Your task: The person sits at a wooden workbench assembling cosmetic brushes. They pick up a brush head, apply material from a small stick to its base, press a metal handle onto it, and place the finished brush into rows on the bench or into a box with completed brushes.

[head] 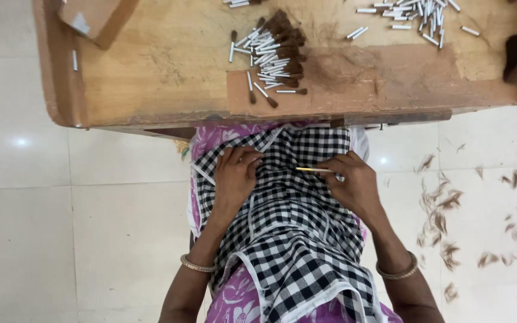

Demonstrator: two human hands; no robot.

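Closest to the lens, black-and-white checked cloth (294, 239) covers my lap over a purple flowered garment (234, 305), with a thin bangle (197, 265) on my left wrist and another bangle (397, 272) on my right. Left: my left hand (234, 179) lies palm down on the cloth, its fingers curled into the upper fold; it looks closed on the fabric alone, though the fingertips are partly hidden, so I cannot be sure of anything small inside. Right: my right hand (354, 182) is pinched shut on a thin yellow stick (313, 170), which lies nearly level and points toward the left hand, its free end in the gap between the two hands, just below the table edge.

Beyond the hands, a worn wooden table (151, 66) runs across the top. From left to right it carries a brown block (94, 18) at the corner, a lone white tube (75, 60), a heap of small brushes (273, 54) with white handles and brown bristles, a scatter of bare white tubes (417, 15), and a dark tuft of hair (514, 57) at the far right. Pale floor tiles (25, 239) lie left and right; clumps of brown hair clippings (444, 209) litter the right-hand tiles.
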